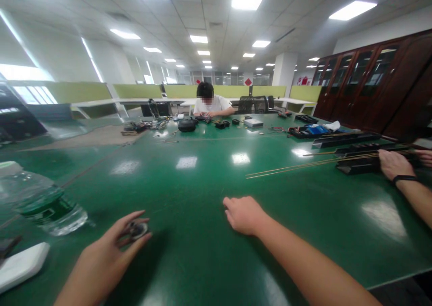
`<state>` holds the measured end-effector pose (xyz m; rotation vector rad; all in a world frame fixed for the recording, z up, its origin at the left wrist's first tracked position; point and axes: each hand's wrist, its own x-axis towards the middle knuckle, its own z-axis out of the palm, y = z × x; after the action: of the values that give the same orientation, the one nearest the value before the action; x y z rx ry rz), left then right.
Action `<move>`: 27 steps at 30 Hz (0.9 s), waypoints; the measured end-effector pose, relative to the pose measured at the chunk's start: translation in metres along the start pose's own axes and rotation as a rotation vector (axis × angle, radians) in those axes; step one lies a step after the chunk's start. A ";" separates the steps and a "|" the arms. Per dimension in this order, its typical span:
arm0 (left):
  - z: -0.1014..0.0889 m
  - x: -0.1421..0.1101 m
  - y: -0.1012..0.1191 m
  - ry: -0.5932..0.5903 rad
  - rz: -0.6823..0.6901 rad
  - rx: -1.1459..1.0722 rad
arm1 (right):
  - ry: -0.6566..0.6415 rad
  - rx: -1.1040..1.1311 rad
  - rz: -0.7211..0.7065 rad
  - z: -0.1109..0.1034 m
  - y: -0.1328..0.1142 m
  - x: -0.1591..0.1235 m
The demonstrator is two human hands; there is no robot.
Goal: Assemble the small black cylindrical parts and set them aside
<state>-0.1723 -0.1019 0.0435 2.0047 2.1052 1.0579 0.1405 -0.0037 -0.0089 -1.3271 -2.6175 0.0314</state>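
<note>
My left hand rests low on the green table and pinches a small round dark-and-silver part between thumb and fingers. My right hand lies knuckles up near the table's middle, its fingers curled under; what they hold, if anything, is hidden.
A clear water bottle lies on its side at the left, with a white flat object near the corner. Thin brass rods and black trays lie at the right by a co-worker's hand with a wristband. Another person sits at the far end among small parts.
</note>
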 end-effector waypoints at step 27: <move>0.146 0.044 0.077 -0.284 0.232 -0.526 | 0.057 0.720 0.120 0.008 0.034 -0.005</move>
<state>-0.0434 -0.0050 -0.0121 2.0017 1.3097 1.1251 0.1691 0.0127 -0.0214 -1.1702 -2.1334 0.8472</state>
